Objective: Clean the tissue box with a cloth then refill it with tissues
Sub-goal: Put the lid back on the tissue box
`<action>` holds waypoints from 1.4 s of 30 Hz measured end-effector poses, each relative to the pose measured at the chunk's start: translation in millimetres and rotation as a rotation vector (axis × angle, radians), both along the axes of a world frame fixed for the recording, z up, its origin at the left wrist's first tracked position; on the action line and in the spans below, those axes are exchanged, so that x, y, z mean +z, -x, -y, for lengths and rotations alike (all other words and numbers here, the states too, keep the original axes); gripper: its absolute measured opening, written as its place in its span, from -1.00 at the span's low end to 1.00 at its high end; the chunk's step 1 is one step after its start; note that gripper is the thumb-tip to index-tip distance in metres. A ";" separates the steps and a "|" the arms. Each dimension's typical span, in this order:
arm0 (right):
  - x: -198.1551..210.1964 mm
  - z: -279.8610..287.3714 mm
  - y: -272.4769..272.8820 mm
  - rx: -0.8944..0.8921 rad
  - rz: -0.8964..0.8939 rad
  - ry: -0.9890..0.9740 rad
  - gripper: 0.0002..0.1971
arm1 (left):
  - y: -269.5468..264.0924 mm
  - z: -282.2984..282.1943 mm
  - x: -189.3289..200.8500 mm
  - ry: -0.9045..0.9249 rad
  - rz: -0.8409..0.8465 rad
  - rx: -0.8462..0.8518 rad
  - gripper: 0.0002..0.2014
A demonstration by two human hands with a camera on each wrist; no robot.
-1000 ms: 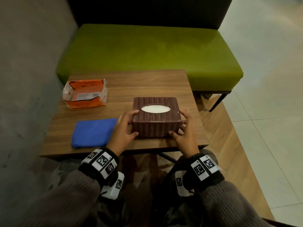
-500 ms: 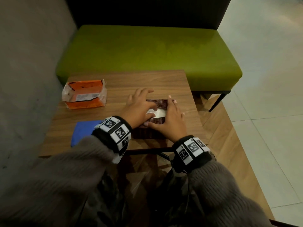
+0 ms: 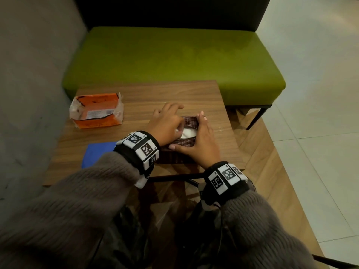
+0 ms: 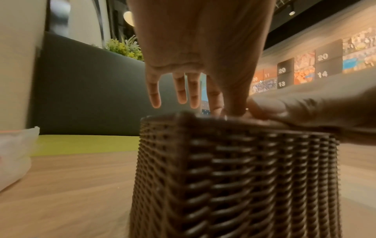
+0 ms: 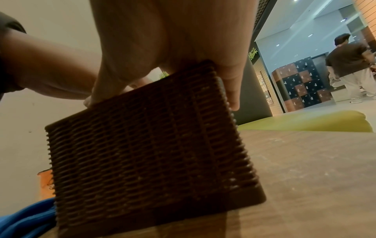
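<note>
The brown wicker tissue box stands near the front edge of the wooden table. White tissue fills its oval top opening. My left hand hovers over the box's left half. Its thumb and forefinger pinch the tissue at the opening's left end, and its other fingers stick out straight. My right hand lies over the box's right half, thumb along the front top edge and fingers curled down the far side. The folded blue cloth lies left of the box.
An opened orange tissue pack sits at the table's back left. A green bench runs behind the table and a grey wall closes the left side. In the right wrist view a person stands far off.
Both hands left the box's sides and came onto its top. The left thumb and forefinger went down to the tissue in the opening; the right hand settled over the right half.
</note>
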State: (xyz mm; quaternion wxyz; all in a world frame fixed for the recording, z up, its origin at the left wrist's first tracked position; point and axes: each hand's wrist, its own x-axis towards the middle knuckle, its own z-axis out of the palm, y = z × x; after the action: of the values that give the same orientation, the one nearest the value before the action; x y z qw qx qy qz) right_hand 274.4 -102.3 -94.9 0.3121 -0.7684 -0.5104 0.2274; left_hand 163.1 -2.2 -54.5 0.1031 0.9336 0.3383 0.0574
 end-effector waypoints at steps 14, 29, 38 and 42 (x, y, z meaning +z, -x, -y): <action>-3.7 24.6 1.1 -0.053 0.041 -0.293 0.04 | 51.1 30.4 -5.6 0.089 0.716 0.240 -0.74; -20.6 26.9 7.2 -0.046 0.254 -0.316 -0.74 | 61.3 51.5 -47.3 -0.016 0.541 0.188 -0.84; -8.9 -8.3 -5.6 -0.038 0.190 -0.259 -0.70 | 50.0 27.7 -38.1 0.096 0.540 0.215 -0.80; 4.2 -1.3 -15.6 0.085 0.142 -0.385 -0.66 | 76.7 14.4 -20.6 0.375 0.571 0.190 -0.72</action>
State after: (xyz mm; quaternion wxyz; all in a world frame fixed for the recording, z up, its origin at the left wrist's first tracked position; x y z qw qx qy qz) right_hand 290.0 -100.9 -90.8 0.4068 -0.6863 -0.5971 0.0840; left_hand 86.4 -16.6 -75.1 0.3573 0.8091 0.3859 0.2623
